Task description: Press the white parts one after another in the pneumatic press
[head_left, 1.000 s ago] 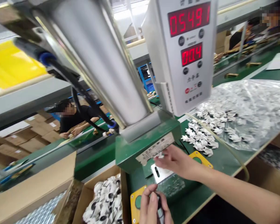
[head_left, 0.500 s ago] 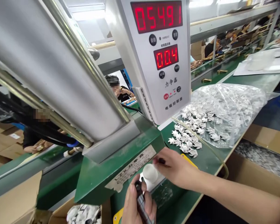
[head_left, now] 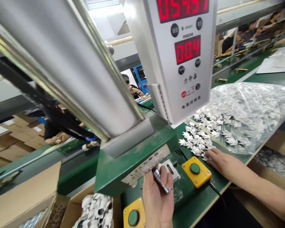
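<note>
My left hand (head_left: 158, 198) is closed around a shiny metal cylindrical piece (head_left: 161, 182), just in front of the press. Past its fingers is a white fixture plate (head_left: 172, 171) with a slot, partly covered by the hand. My right hand (head_left: 219, 161) reaches to the near edge of a pile of small white petal-like plastic parts (head_left: 197, 137). Its fingers are bent together on one white part (head_left: 205, 156), mostly hidden by the fingertips. The green press base (head_left: 137, 152) stands beyond my left hand.
Yellow boxes with green buttons, one on the right (head_left: 196, 171) and one on the left (head_left: 134, 213), flank the fixture. A control box (head_left: 187, 76) with red digits hangs above. A clear bag (head_left: 256, 114) of white parts lies right; a carton (head_left: 72, 202) of white pieces stands left.
My right hand has moved right, from the fixture to the white parts, and the dark piece no longer shows in it. My left hand has moved up toward the fixture. The view has shifted.
</note>
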The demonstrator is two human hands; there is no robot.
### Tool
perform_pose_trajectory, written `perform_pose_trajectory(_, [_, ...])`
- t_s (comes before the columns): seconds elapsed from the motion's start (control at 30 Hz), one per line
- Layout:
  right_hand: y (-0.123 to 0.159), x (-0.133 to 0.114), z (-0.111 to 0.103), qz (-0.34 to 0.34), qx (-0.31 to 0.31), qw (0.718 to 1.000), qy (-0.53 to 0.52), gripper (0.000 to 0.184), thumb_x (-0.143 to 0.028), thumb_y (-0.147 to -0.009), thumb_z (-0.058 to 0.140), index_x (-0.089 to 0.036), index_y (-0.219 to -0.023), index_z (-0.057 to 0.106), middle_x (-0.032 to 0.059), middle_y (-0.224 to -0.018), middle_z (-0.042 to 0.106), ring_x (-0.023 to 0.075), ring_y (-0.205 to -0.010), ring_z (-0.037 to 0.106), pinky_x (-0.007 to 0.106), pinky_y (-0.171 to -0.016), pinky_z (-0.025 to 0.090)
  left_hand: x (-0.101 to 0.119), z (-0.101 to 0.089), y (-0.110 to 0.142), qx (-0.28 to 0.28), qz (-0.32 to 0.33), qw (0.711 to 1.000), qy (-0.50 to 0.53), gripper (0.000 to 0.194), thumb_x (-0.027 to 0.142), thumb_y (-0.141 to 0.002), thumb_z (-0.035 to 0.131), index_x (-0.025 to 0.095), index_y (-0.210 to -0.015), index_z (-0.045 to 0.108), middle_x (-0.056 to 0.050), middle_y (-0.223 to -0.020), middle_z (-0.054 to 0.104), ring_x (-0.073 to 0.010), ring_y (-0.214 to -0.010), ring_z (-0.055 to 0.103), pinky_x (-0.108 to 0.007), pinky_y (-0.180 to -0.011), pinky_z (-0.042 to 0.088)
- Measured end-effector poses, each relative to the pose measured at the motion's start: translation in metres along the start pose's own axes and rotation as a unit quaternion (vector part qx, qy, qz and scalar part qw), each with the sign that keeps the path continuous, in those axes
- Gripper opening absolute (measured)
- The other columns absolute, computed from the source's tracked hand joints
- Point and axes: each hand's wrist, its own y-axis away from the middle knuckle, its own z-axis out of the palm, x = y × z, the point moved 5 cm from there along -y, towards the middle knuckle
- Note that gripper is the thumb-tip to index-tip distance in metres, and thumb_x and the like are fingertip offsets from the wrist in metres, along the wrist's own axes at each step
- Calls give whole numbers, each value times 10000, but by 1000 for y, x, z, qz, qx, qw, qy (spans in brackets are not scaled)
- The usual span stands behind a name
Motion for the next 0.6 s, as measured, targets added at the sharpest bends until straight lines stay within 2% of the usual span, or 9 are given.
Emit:
perform_pose_trajectory(0.13, [-1, -15, -23, 16, 16, 999, -30, 290, -486, -941, 423, -249, -1022, 567, 52, -1064, 606, 194, -690, 634, 318, -600, 508, -3, 6, 0, -12, 12, 999, -50, 325, 293, -656, 801, 159, -742, 518, 74, -604, 358, -33, -445, 286, -169, -395, 223])
perform_pose_trajectory(0.2, [-8, -41, -39, 17, 22, 998, -53, 300, -506, -927, 450, -294, -1112, 555, 27, -1137, 599, 211, -788, 648, 309, -647, 524, -4, 11, 0, -24, 12, 998, -62, 339, 317, -640, 801, 155, -726, 516, 78, -592, 362, -23, -428, 253, -166, -387, 199])
perform_pose_trajectory(0.3, [-29, -100, -49, -51, -15, 993, -110, 275, -418, -947, 463, -342, -1201, 535, 11, -1182, 583, 210, -935, 628, 286, -746, 516, 4, 11, 3, -19, 41, 993, -111, 268, 334, -768, 685, 148, -669, 520, 51, -561, 428, -27, -396, 262, -171, -372, 190])
perform_pose_trajectory(0.4, [-53, -150, -37, -124, -85, 977, -154, 233, -293, -955, 461, -321, -1158, 573, 17, -1124, 594, 176, -866, 629, 262, -715, 498, 28, -6, 14, 33, 90, 980, -172, 329, 303, -846, 589, 167, -583, 445, 45, -522, 415, -44, -388, 289, -169, -358, 217])
perform_pose_trajectory(0.47, [-64, -167, -25, -159, -98, 971, -151, 215, -253, -937, 491, -296, -1117, 600, 22, -1043, 614, 181, -833, 630, 259, -684, 492, 45, -26, 24, 82, 103, 977, -169, 307, 305, -853, 583, 179, -612, 440, 61, -527, 389, -45, -378, 275, -159, -343, 230])
perform_pose_trajectory(0.57, [-73, -177, -10, -213, -79, 968, -109, 148, -224, -925, 514, -248, -991, 645, 14, -825, 629, 186, -747, 621, 274, -692, 485, 61, -56, 39, 127, 100, 974, -156, 109, 324, -872, 561, 214, -868, 559, 83, -529, 393, -41, -341, 264, -139, -305, 231])
perform_pose_trajectory(0.6, [-74, -177, -7, -226, -70, 967, -92, 147, -215, -929, 507, -235, -920, 652, 2, -729, 611, 181, -700, 612, 283, -712, 484, 63, -64, 43, 136, 102, 972, -163, 131, 327, -874, 559, 224, -954, 563, 88, -523, 403, -39, -327, 264, -131, -293, 228])
